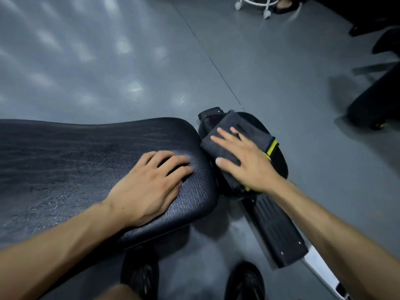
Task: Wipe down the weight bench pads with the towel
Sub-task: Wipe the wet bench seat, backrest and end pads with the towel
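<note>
Black shoes (140,276) on grey floor. Left hand (149,187): fingers loosely bent, resting on long bench pad (65,165). Right hand (244,161): fingers spread flat, pressing folded grey towel (229,135) onto small seat pad (279,161). Risk: unpinched towel may slide off the pad's edge.

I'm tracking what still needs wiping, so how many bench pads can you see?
2: the large pad under the left hand, and the small pad beside it, mostly covered by the towel. Others may lie out of view.
</note>
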